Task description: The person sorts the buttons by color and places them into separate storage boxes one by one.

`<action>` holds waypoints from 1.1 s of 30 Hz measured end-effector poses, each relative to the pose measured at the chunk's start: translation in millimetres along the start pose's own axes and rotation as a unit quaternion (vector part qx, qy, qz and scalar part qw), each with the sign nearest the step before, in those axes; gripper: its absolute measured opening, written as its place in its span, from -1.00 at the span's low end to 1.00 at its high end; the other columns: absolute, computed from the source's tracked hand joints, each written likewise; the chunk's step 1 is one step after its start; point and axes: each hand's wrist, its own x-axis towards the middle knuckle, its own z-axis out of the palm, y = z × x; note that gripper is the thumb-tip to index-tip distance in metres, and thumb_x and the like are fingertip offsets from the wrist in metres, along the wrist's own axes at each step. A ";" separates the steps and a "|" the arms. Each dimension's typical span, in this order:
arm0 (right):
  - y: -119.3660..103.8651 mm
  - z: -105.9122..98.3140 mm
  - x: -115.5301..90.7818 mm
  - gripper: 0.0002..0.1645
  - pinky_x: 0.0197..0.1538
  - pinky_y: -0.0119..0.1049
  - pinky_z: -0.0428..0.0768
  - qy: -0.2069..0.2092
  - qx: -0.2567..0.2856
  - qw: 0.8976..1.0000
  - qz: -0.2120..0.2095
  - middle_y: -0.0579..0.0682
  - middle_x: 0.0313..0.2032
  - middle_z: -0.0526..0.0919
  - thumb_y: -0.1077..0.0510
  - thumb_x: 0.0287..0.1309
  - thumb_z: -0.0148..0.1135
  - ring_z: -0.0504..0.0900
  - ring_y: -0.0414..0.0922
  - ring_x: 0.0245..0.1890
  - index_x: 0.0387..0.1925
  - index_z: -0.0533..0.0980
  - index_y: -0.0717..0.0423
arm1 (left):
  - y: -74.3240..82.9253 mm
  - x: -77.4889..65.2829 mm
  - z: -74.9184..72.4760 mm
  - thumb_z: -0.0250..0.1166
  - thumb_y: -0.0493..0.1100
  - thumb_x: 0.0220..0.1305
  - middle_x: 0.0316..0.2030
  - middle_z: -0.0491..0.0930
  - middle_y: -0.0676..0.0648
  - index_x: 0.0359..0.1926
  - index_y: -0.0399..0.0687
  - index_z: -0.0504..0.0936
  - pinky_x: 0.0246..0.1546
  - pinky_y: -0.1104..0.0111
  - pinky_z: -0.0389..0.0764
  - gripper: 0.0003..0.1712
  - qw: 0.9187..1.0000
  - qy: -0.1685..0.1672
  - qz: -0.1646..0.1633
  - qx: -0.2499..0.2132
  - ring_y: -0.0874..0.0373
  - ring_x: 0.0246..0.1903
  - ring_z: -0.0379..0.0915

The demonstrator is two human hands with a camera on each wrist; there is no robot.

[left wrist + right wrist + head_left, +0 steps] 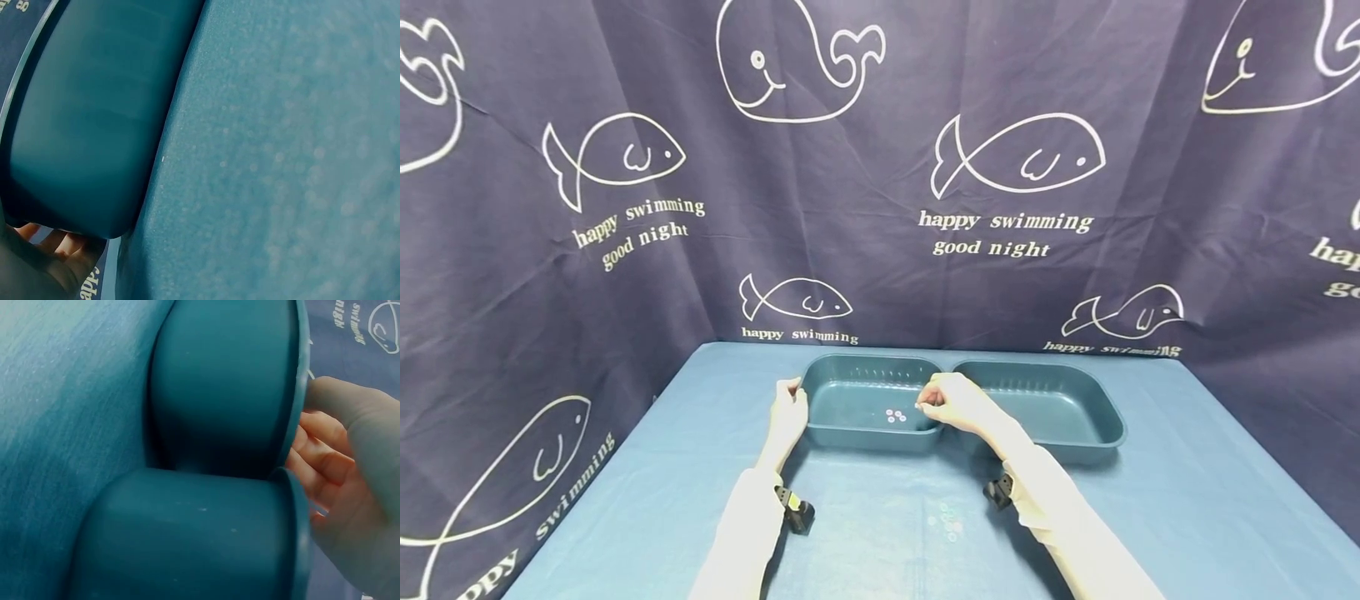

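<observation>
My left hand (788, 412) holds the left end of a teal rectangular bin (865, 437), fingers bent at its rim. In the left wrist view those fingers (69, 250) lie against the bin's end wall (94, 125). Over the same bin's right end is my right hand (955, 402), thumb and forefinger pinching a small pale piece (918, 406). Several small pale round pieces (895, 415) lie together on the bin floor. In the right wrist view, the right hand (350, 469) reaches over the rims where two bins meet; its fingertips are partly hidden.
A second teal bin (1097, 408) stands right beside the first. Faint small round pieces (951, 527) lie on the blue tablecloth (865, 517) near the front, between the forearms. A dark curtain (880, 192) with white whale and fish drawings hangs behind the table.
</observation>
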 end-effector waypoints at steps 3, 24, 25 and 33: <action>1.8 2.2 1.2 -0.92 -0.34 -0.41 0.51 -0.001 -0.002 1.000 -0.002 -0.15 -0.54 0.56 0.20 -0.01 0.30 0.55 -0.27 -0.48 -0.43 0.67 0.12 | -0.4 -0.2 0.2 -0.09 -0.32 0.32 0.02 0.47 -0.43 0.03 -0.36 0.31 0.15 -0.03 0.34 -0.70 1.000 0.001 0.001 0.003 -0.28 0.10 0.38; 5.6 11.6 14.5 -0.95 -0.35 -0.36 0.50 0.024 -0.083 0.995 -0.042 -0.18 -0.57 0.56 0.14 -0.06 0.35 0.57 -0.22 -0.49 -0.51 0.68 0.02 | -2.3 1.2 1.0 -0.09 -0.32 0.32 0.02 0.47 -0.43 0.05 -0.35 0.31 0.14 -0.04 0.35 -0.69 1.000 0.000 0.003 -0.001 -0.28 0.09 0.39; 6.5 12.2 14.5 -0.95 -0.34 -0.35 0.49 0.027 -0.093 0.994 -0.045 -0.18 -0.57 0.56 0.13 -0.06 0.35 0.57 -0.22 -0.48 -0.51 0.68 0.00 | -2.2 1.2 0.9 -0.09 -0.32 0.32 0.01 0.47 -0.43 0.05 -0.36 0.31 0.14 -0.04 0.35 -0.69 1.000 0.000 0.004 -0.001 -0.28 0.09 0.39; 8.9 14.5 15.3 -0.95 -0.33 -0.28 0.42 0.029 -0.131 0.990 -0.046 -0.19 -0.57 0.57 0.09 -0.06 0.35 0.53 -0.19 -0.47 -0.51 0.68 -0.05 | -1.9 1.1 0.5 -0.07 -0.32 0.31 -0.01 0.49 -0.41 0.03 -0.35 0.33 0.12 -0.03 0.37 -0.70 1.000 0.006 0.003 -0.003 -0.27 0.07 0.41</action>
